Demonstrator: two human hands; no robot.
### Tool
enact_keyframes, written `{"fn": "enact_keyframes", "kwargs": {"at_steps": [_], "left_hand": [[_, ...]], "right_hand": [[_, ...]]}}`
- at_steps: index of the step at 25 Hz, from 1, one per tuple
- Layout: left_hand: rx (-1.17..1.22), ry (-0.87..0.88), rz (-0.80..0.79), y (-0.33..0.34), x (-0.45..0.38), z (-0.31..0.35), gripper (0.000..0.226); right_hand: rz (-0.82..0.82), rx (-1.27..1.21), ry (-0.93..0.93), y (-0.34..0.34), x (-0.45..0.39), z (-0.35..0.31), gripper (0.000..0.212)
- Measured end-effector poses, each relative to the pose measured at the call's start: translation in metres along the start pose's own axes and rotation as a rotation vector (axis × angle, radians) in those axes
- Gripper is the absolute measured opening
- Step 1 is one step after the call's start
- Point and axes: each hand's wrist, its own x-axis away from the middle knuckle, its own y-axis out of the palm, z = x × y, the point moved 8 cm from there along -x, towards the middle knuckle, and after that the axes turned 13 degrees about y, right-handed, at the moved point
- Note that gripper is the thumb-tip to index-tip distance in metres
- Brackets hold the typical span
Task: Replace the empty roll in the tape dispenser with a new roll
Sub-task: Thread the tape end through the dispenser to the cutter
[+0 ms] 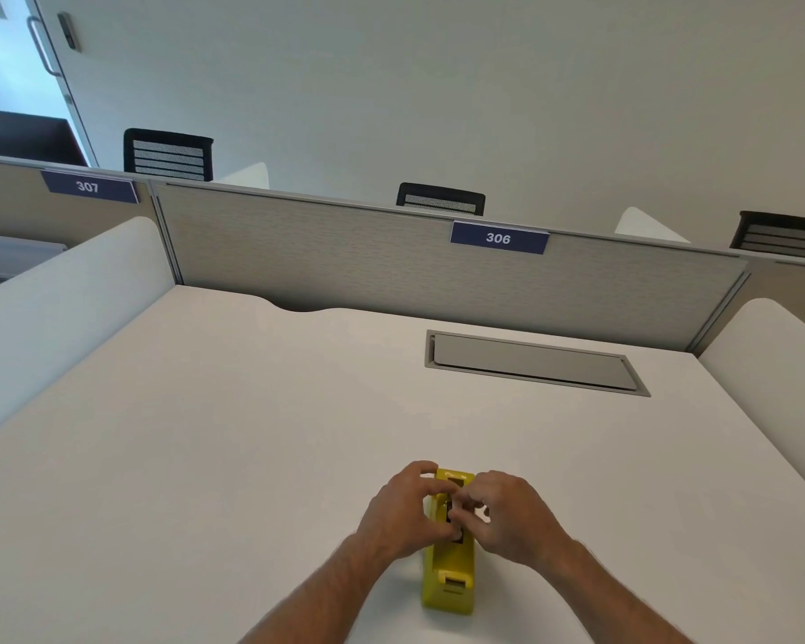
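Your left hand (403,508) grips the yellow tape dispenser (448,569) on the white bench (205,434), right hand (507,513) fingers pinched closed at its top slot.

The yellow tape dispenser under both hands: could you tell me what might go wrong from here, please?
The yellow tape dispenser could slide on the smooth desk as the left hand and right hand work at its roll slot. The fingers hide the slot, so the roll may seat crooked unseen.
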Motion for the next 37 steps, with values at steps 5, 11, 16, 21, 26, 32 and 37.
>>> {"fn": "enact_keyframes", "kwargs": {"at_steps": [5, 11, 16, 21, 26, 32, 37], "left_hand": [[-0.026, 0.008, -0.015, 0.0006, -0.0008, 0.0006, 0.056], [-0.024, 0.005, -0.016, 0.0001, -0.0017, 0.0009, 0.056], [-0.032, 0.000, -0.027, 0.0016, -0.0015, -0.0014, 0.057], [-0.036, 0.006, -0.038, 0.0028, -0.0022, -0.0017, 0.056], [-0.045, 0.000, -0.050, 0.0045, -0.0027, -0.0032, 0.057], [-0.042, -0.006, -0.060, 0.0048, -0.0036, -0.0034, 0.055], [-0.043, -0.014, -0.065, 0.0047, -0.0045, -0.0048, 0.056]], "right_hand": [[-0.040, 0.014, -0.046, -0.0001, -0.0027, -0.0027, 0.012], [-0.031, -0.006, -0.087, 0.0008, -0.0068, -0.0024, 0.019], [-0.032, 0.009, -0.101, 0.0017, -0.0058, -0.0001, 0.017], [-0.024, 0.006, -0.130, 0.0017, -0.0048, -0.0017, 0.018], [-0.026, 0.000, -0.135, 0.0015, -0.0050, -0.0012, 0.014], [-0.011, 0.017, -0.155, -0.0008, -0.0043, -0.0028, 0.013], [-0.059, -0.008, -0.155, 0.0005, -0.0056, -0.0007, 0.013]]}}
